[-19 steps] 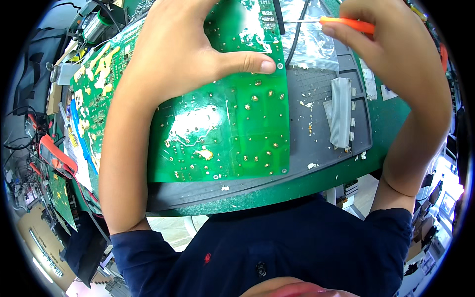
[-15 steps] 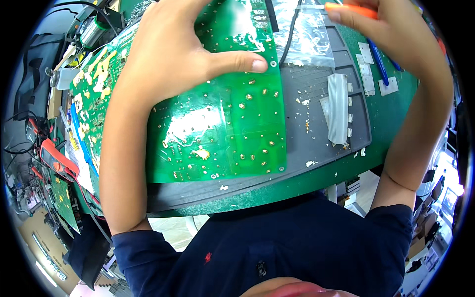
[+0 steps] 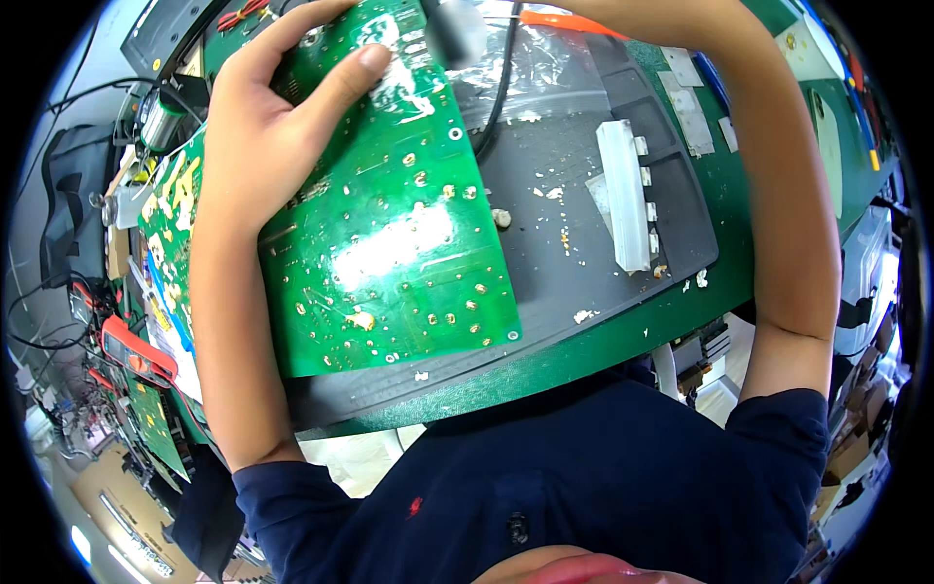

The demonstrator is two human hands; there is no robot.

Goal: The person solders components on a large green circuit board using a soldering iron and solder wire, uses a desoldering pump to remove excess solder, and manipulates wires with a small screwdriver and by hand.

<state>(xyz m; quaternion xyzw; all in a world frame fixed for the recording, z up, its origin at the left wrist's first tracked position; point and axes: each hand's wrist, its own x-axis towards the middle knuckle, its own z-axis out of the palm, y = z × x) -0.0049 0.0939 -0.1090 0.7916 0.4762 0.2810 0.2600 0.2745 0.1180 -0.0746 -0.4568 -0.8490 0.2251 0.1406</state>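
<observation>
A large green circuit board [image 3: 389, 282] lies solder side up, slightly turned, on the grey tray mat. My left hand [image 3: 272, 127] grips it, with the thumb on its face and the fingers curled toward its far left edge. At the upper edge, my right hand [image 3: 652, 14] is partly cut off and its fingertips are out of sight. It holds an orange-handled screwdriver [image 3: 569, 21], whose thin metal shaft points left toward the board. A blurred dark and grey rounded part [image 3: 455, 34] sits at the board's far right edge.
A finned metal heatsink [image 3: 625, 200] rests on the tray mat [image 3: 555, 282] among pale crumbs. Behind are a clear plastic bag [image 3: 555, 83] and a black cable [image 3: 503, 88]. Another board [image 3: 175, 200] and a red multimeter [image 3: 136, 348] lie at left.
The circuit board has shifted left and turned a little, together with my left hand. My right hand and the screwdriver have moved left. The dark rounded part has come into sight.
</observation>
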